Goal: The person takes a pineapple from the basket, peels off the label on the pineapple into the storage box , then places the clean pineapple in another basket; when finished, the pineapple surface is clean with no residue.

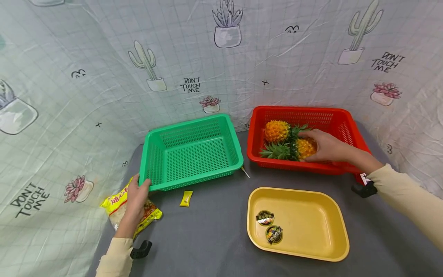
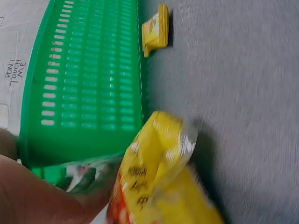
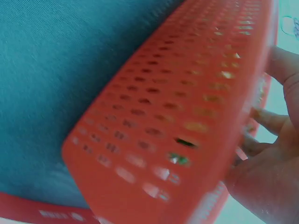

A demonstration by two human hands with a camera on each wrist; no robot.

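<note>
At its front left corner, the green basket (image 1: 195, 154) is gripped by my left hand (image 1: 136, 198). Its bottom shows bare perforated plastic. Inside the red basket (image 1: 301, 166) lie two small pineapples with leafy crowns. My right hand (image 1: 327, 146) reaches over the front rim and holds the nearer pineapple (image 1: 304, 148), fingers curved round its right side. The other pineapple (image 1: 277, 131) lies behind it, crown pointing right. In the right wrist view, the red basket's wall (image 3: 154, 107) hides most of the fruit, and my fingers (image 3: 268, 122) are partly behind the rim.
A yellow food bag (image 1: 150, 213) lies beneath my left wrist. Near the green basket sits a small yellow packet (image 1: 186, 198), and a thin white stick (image 1: 245, 172) pokes out beside it. A yellow tray (image 1: 308, 227) with two round stickers stands in front. Patterned cloth (image 1: 228, 69) hangs behind.
</note>
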